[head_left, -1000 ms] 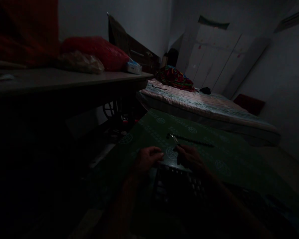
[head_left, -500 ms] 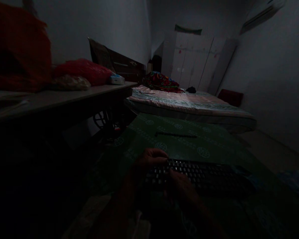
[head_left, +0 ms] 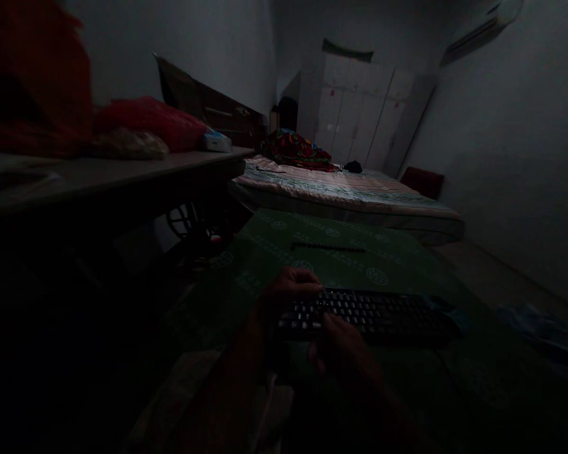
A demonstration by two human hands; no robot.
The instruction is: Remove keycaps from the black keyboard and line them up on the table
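A black keyboard [head_left: 383, 313] lies on a board or table with a green printed cover [head_left: 246, 287]. My left hand [head_left: 288, 285] rests at the keyboard's far left corner, thumb and fingers brought together there. Whether anything is pinched in it is too dark to tell. Over the near left part of the keys is my right hand [head_left: 338, 343], its fingers curled in and the tips close to the keys. What those fingertips hold, if anything, is hidden. Beyond the keyboard, a row of small dark pieces [head_left: 329, 247] lies in a line on the green cover.
To the left stands a sewing-machine-like table [head_left: 189, 165] bearing a red plastic bag [head_left: 146, 123] and an orange bag [head_left: 33, 82]. A bed [head_left: 360, 195] lies beyond the green surface. Something dark bluish [head_left: 447, 312] lies at the keyboard's right end.
The view has shifted slightly, so the room and keyboard sit a little higher and further left. Both hands stay at the keyboard's left part, the right hand's fingers slightly changed.
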